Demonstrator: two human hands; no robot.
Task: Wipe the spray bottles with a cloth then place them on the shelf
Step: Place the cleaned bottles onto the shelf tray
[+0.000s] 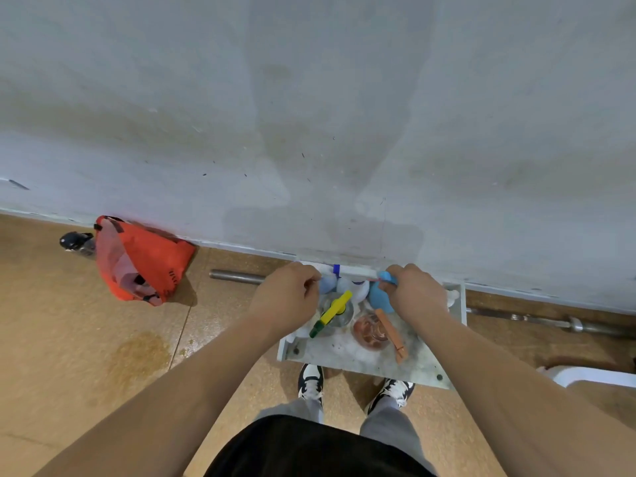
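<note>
You stood facing a mottled grey wall (309, 115) with both arms stretched over a small shelf (371, 359), a shallow, worn marble-like slab with pale raised edges, set low against that wall. Your left hand (289, 294) was curled into a loose fist at the shelf's back left, fingers closed on something pale that may have been the cloth; the knuckles hid it. Your right hand (414, 292) was clenched round the head of a light blue spray bottle (380, 299), its rounded plastic body showing below your fingers. Between your hands stood a clear bottle with a yellow and green trigger (332, 313), a reddish translucent bottle with an orange trigger (373, 330) and white bottles (358, 289) crowded at the back, their shapes hard to separate. On the speckled tan floor (103, 339) lay an orange bag (144, 259) and a steel bar (237, 276), partly hidden behind your arm.
</note>
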